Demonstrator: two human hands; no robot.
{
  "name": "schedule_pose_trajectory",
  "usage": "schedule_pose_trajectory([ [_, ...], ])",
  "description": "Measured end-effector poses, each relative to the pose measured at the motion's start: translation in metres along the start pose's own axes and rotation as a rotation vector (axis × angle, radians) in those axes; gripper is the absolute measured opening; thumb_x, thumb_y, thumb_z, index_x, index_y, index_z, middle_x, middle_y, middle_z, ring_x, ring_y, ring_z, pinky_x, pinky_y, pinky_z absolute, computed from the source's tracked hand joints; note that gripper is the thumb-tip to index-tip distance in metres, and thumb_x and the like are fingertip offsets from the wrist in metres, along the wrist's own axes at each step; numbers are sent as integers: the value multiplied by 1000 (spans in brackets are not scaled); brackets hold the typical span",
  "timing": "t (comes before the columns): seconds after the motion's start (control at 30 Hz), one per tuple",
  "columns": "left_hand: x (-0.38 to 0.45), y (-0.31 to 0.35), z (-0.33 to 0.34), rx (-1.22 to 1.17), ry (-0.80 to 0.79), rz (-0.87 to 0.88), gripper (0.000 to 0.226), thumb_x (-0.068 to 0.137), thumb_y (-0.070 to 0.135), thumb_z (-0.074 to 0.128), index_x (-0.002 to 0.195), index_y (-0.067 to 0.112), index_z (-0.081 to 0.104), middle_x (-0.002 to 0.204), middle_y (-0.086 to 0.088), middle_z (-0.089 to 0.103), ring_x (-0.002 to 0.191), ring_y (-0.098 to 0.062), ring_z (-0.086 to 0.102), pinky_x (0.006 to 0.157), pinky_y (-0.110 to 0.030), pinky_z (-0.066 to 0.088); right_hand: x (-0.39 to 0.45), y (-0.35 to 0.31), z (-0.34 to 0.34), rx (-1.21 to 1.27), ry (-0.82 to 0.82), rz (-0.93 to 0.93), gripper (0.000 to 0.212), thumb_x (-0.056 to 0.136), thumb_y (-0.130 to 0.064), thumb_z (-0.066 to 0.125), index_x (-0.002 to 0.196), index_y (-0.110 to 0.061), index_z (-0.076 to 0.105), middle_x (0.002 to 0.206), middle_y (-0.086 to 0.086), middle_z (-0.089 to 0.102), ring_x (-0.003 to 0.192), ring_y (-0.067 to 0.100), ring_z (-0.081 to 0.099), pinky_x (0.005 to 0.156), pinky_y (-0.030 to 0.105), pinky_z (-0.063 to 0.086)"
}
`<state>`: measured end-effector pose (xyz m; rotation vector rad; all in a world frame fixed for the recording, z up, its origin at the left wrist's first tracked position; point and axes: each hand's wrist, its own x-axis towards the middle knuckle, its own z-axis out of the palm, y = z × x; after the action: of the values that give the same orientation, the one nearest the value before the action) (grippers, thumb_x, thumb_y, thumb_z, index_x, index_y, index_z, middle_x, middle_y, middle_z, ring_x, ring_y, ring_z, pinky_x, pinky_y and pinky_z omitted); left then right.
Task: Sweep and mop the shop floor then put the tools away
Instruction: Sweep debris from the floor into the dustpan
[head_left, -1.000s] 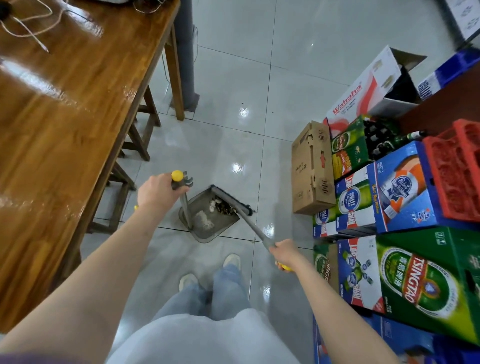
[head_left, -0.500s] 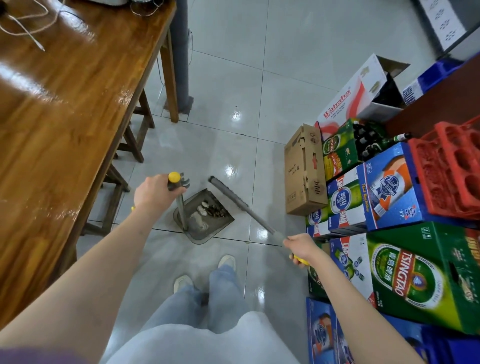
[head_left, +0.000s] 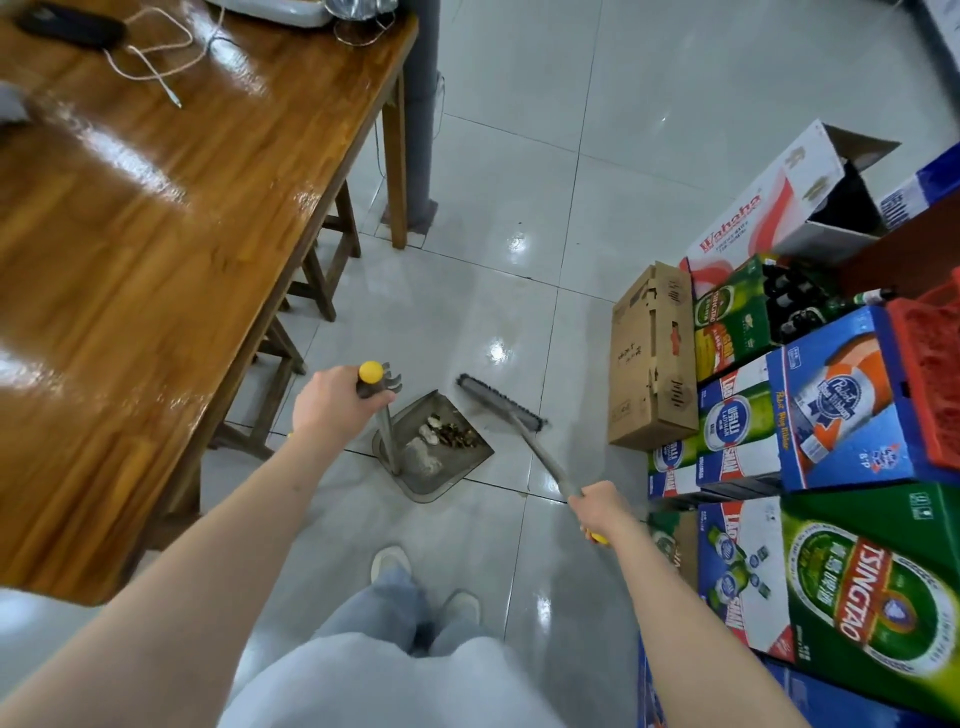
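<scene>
The left hand (head_left: 332, 402) grips the yellow-capped upright handle of the dustpan (head_left: 434, 449), fingers curled round it; the pan sits on the grey tiled floor (head_left: 519, 208) just ahead of the person's shoes, with a small heap of debris (head_left: 447, 434) inside. The right hand (head_left: 602, 512) is wrapped round the broom (head_left: 519, 421) handle near its yellow end, the brush head lying just right of the pan's mouth. A wooden table (head_left: 156, 234) stands left, stacked beer cartons (head_left: 831, 467) right
</scene>
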<state>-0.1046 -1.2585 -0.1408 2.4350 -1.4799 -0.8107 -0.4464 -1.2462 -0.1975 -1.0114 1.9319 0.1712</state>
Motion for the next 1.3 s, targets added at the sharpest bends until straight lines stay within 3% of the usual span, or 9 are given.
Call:
schedule_pose_trajectory([
  [0.07,-3,2,2,11,-1,-23,37,80,48,69,84,12,64,77,-8,65,74,-29,61,61,-34,50,1,11,15,-6,-36,4,31,95,-24,50,87,4,62,72,14,53,58,24,50,53,30,41],
  [0.13,-6,5,2,18,-1,-21,39,79,49,69,84,11,64,77,-9,65,74,-30,61,60,-33,49,-13,20,23,-7,-79,6,30,95,-20,48,71,-5,54,60,10,49,47,20,45,45,26,38],
  [0.2,-9,7,3,17,9,-19,40,79,49,70,82,9,63,77,-10,64,75,-31,61,61,-34,48,-30,27,24,-26,-116,3,28,95,-20,47,70,-8,51,57,7,47,42,17,43,38,20,35],
  [0.33,-14,8,7,15,17,-28,41,78,49,70,81,10,61,77,-11,63,77,-33,61,64,-35,50,-38,42,14,13,-176,21,34,95,-24,48,103,5,63,55,8,48,36,14,41,37,17,33],
  [0.4,-15,7,8,8,22,-24,40,77,51,71,79,11,61,75,-10,63,73,-32,61,64,-36,53,-38,50,4,40,-163,17,42,95,-22,49,122,9,56,55,9,47,41,16,41,43,22,33],
  [0.5,-17,4,9,6,32,-26,41,76,51,71,76,12,60,72,-10,62,70,-31,61,63,-37,54,-41,61,-17,83,-141,10,40,97,-17,48,129,8,49,60,9,46,47,15,39,42,23,31],
  [0.7,-33,3,14,-34,44,-53,44,77,50,71,78,8,61,73,-11,62,71,-32,59,62,-38,53,-35,77,-31,38,-43,-39,32,96,-13,49,114,11,59,57,11,47,43,18,39,38,22,32],
  [0.87,-47,3,18,-51,57,-52,44,77,50,71,79,6,62,75,-13,63,71,-32,60,65,-40,55,-22,81,-23,-66,26,-56,25,94,-16,50,77,0,61,66,13,55,43,22,49,44,26,40],
  [1.3,-42,13,27,-55,90,-95,43,76,51,71,81,10,62,74,-9,62,69,-29,60,64,-37,54,12,112,-16,-209,8,-6,9,92,-23,46,91,-14,47,86,9,54,52,22,55,40,18,33],
])
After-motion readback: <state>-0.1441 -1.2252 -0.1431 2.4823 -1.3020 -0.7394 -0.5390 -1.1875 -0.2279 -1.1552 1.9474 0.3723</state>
